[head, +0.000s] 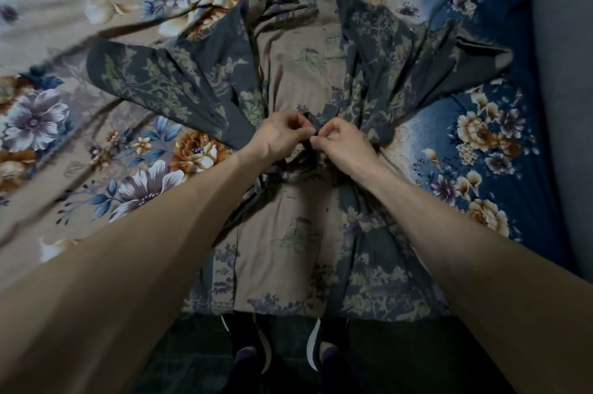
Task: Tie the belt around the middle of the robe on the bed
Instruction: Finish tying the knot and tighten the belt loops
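Note:
A dark grey robe (288, 79) with a green leaf print and a tan lining lies spread on the bed, sleeves out to both sides. Its waist is gathered in where a narrow dark belt (308, 152) crosses the middle. My left hand (282, 133) and my right hand (345, 143) meet at the waist, fingertips almost touching. Each hand pinches a piece of the dark belt at the knot. Loose belt ends trail down under my hands toward the lower left.
The bed carries a floral sheet (96, 124), tan on the left and dark blue on the right. A grey cushion or wall (564, 104) runs along the right edge. My shoes (282, 355) stand on the dark floor at the bed's near edge.

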`<state>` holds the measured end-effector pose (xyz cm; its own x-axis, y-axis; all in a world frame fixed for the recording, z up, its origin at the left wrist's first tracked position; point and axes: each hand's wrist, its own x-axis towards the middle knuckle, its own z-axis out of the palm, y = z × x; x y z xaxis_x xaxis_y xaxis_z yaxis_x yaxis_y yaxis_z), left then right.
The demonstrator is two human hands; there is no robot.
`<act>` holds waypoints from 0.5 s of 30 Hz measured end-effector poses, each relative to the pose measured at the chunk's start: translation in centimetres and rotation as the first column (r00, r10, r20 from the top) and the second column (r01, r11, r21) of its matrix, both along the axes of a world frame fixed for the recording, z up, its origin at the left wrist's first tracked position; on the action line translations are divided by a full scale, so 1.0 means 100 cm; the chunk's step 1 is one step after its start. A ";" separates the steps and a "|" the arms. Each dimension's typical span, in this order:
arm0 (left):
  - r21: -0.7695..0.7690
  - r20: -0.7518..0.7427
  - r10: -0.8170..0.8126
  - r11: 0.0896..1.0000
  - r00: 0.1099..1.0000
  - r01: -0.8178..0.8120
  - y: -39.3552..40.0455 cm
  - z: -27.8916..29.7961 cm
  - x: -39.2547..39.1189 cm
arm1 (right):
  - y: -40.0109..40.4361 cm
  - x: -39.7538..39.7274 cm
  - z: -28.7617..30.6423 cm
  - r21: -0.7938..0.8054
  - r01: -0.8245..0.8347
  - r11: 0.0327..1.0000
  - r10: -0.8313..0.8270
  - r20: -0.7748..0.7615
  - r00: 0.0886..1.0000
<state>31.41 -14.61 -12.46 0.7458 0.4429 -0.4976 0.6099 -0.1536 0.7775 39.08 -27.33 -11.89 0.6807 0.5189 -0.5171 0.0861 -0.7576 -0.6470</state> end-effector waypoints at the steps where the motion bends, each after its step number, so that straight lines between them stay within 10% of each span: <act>1: 0.021 0.018 -0.050 0.999 0.999 0.049 0.003 0.000 -0.001 | -0.002 0.004 -0.001 -0.008 -0.019 1.000 0.019 0.003 1.000; 6: 0.244 -0.026 -0.366 0.900 0.930 0.361 0.016 0.004 -0.009 | -0.016 0.022 -0.001 -0.076 -0.213 0.974 0.215 0.023 0.976; 15: 0.685 -0.302 -0.651 0.360 0.697 0.634 0.025 0.007 -0.014 | -0.039 0.038 0.011 -0.489 -0.495 0.718 0.538 -0.061 0.841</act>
